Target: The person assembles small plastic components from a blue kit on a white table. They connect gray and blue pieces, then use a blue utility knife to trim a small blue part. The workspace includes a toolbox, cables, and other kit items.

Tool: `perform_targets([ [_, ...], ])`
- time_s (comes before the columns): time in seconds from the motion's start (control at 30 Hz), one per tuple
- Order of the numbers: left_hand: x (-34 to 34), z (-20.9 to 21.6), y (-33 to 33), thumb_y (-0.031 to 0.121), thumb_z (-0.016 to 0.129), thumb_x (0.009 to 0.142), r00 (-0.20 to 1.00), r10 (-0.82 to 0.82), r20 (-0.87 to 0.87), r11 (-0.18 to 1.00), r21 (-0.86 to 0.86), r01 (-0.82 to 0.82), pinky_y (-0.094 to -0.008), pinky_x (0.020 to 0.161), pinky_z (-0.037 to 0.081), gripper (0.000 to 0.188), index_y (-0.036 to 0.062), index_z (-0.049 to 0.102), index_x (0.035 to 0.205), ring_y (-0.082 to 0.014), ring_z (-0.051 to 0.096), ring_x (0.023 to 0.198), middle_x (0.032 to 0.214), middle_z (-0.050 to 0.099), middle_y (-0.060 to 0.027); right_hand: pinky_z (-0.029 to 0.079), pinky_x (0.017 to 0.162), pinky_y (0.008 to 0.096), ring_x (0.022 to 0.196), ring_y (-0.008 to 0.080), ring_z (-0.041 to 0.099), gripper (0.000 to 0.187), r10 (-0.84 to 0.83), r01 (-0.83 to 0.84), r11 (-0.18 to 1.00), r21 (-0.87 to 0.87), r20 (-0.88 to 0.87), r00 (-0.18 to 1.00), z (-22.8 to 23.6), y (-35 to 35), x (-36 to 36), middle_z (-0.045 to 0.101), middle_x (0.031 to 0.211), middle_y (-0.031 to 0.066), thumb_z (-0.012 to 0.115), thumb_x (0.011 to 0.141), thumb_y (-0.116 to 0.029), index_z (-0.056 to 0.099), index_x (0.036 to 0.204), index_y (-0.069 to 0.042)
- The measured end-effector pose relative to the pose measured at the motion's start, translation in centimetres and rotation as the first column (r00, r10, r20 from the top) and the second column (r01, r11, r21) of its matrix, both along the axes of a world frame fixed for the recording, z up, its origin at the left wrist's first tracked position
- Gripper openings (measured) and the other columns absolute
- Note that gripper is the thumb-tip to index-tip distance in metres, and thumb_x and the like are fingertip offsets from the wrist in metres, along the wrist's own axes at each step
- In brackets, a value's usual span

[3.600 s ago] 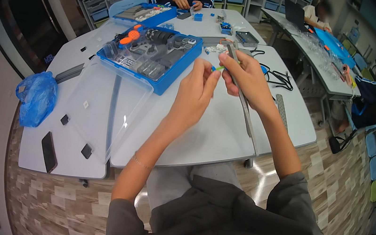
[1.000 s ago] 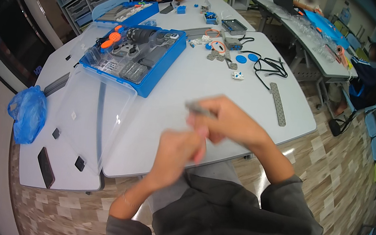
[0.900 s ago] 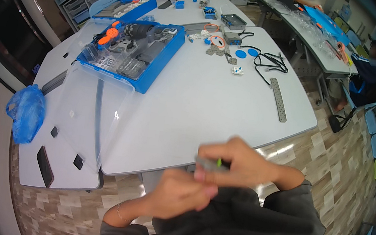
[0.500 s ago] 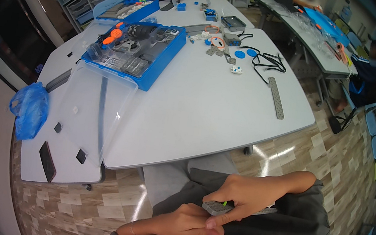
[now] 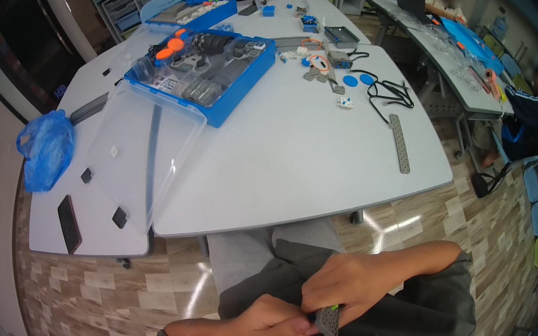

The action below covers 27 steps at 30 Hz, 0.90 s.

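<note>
Above my lap, my right hand (image 5: 344,280) grips a grey perforated plastic building piece (image 5: 328,323), with its fingers curled over the top. A small bright green part (image 5: 335,307) shows on the piece beside those fingers. My left hand (image 5: 265,324) is closed right against the near left side of the piece, thumb and fingers pressed together. A small dark bit shows between the left fingertips and the piece, but what the left fingers hold is hidden. Most of the piece lies under my right hand.
Ahead stands a white table (image 5: 294,185) bearing a blue parts case (image 5: 242,90) with a clear lid (image 5: 141,158), a long grey perforated beam (image 5: 399,144), black cables (image 5: 391,92) and a phone (image 5: 69,223). A blue bag (image 5: 45,149) hangs at the left edge. Across the table, a person handles blue parts.
The grey piece has turned so that its end now points down toward me. My right hand has rotated with it, and the left fingers have come up against its side.
</note>
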State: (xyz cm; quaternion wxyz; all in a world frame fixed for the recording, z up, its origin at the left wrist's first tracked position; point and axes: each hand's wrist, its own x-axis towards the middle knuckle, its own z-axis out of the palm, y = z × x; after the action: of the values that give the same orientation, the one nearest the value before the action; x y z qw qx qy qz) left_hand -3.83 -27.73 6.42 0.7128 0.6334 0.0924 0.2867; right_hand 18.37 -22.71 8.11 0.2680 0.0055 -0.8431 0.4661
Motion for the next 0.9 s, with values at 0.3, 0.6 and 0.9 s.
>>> perform_targets([
  [0.3, 0.7, -0.6, -1.3, 0.012, 0.044, 0.104, 0.990, 0.009, 0.144, 0.997, 0.071, -0.019, -0.0340, 0.058, 0.046, 0.036, 0.0043, 0.053, 0.070, -0.0227, 0.058, 0.060, 0.064, 0.057, -0.0050, 0.047, 0.050, 0.0351, 0.065, 0.0263, 0.059, 0.044, 0.019, -0.003, 0.976, 0.217, -0.071, 0.997, 0.1, -1.4, 0.3, 0.052, 0.075, 0.0105, 0.074, 0.082, -0.033, 0.056, 0.096, 0.005],
  [0.6, 1.0, -1.9, -2.1, 0.013, 0.044, 0.104, 0.978, -0.045, 0.204, 0.993, 0.118, 0.021, -0.0352, 0.059, 0.045, 0.032, 0.0036, 0.054, 0.075, -0.0252, 0.056, 0.059, 0.065, 0.055, -0.0050, 0.046, 0.048, 0.0339, 0.061, 0.0255, 0.057, 0.046, 0.002, 0.021, 0.971, 0.239, -0.097, 0.995, -0.1, -2.3, 0.7, 0.050, 0.073, 0.0107, 0.075, 0.082, -0.031, 0.055, 0.098, 0.006],
  [0.9, 2.0, -2.9, -2.1, 0.022, 0.040, 0.106, 0.958, -0.088, 0.274, 0.995, -0.021, 0.098, -0.0344, 0.053, 0.040, 0.038, 0.0039, 0.051, 0.075, -0.0223, 0.051, 0.053, 0.059, 0.051, -0.0034, 0.046, 0.048, 0.0347, 0.058, 0.0256, 0.058, 0.038, -0.022, 0.023, 0.999, 0.028, -0.034, 0.999, -0.5, -2.7, 1.5, 0.054, 0.072, 0.0088, 0.077, 0.083, -0.027, 0.056, 0.095, 0.002],
])
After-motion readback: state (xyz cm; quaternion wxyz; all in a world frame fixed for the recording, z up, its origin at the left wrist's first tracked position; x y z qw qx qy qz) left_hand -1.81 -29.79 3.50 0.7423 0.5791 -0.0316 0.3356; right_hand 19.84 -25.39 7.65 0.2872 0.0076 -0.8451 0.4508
